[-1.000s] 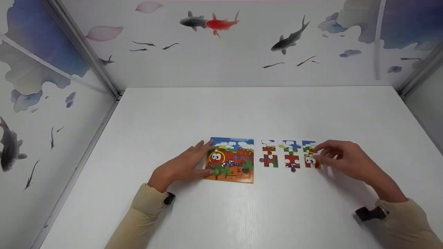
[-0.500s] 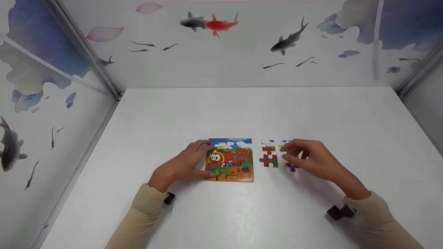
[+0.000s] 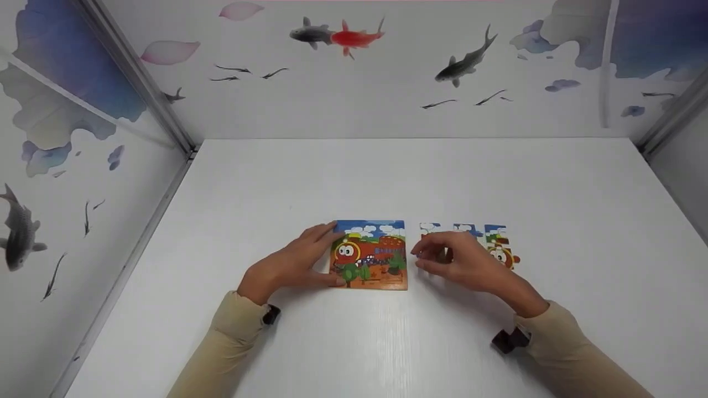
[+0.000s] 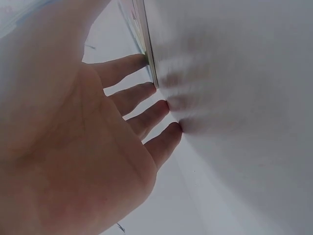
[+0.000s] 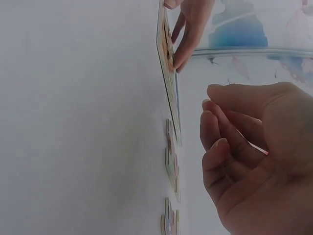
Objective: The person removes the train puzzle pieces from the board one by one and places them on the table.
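Observation:
A square jigsaw puzzle [image 3: 369, 255] with a red train picture lies flat on the table. My left hand [image 3: 287, 260] rests at its left side, the thumb over the lower left corner. In the left wrist view, the fingers [image 4: 128, 100] of that hand are nearly straight and reach the puzzle's edge and the tabletop. My right hand [image 3: 462, 260] hovers over loose puzzle pieces [image 3: 500, 255] just right of the puzzle. Its fingers are loosely bent, with nothing visible between them in the right wrist view. It partly hides the left and middle pieces.
The loose pieces stand in short columns on the white table [image 3: 359, 177], their side edges [image 5: 170, 161] visible in the right wrist view. White panels with painted fish [image 3: 357, 38] rise behind and at the left. Both wrists wear dark camera mounts [image 3: 510, 340].
My right hand has moved left from the rightmost pieces across the middle ones towards the puzzle. The rightmost pieces now show uncovered. The left hand stays at the puzzle's left side.

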`<state>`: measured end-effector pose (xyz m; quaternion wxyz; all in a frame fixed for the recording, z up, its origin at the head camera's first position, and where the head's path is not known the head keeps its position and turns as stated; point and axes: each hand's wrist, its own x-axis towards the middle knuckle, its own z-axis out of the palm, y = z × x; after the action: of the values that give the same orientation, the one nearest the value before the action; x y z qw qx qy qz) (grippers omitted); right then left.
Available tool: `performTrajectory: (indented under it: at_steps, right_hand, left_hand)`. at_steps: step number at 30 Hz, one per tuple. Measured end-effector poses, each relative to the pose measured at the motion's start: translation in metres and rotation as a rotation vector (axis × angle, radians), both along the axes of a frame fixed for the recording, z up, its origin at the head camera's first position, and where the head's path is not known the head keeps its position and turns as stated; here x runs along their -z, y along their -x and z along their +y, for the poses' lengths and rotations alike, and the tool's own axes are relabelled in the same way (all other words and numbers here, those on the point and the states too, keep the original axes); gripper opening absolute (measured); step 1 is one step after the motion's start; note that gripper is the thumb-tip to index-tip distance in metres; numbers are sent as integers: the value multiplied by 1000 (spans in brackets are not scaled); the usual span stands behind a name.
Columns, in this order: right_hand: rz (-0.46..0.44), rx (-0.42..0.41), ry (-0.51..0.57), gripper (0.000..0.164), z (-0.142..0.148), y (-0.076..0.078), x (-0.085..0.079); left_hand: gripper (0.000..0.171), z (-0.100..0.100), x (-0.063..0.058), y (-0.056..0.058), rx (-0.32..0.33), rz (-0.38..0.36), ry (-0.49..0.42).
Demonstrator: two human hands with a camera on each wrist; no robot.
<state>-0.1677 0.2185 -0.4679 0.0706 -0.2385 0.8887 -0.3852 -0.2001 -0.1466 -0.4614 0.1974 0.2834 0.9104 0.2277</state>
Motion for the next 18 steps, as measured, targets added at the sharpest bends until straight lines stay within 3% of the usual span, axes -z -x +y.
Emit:
performTrajectory:
  at_steps: [18]
  right_hand:
    - [-7, -69, -84, 34, -37, 3, 4]
  left_hand:
    - [102, 0, 1, 3, 1, -21, 27]
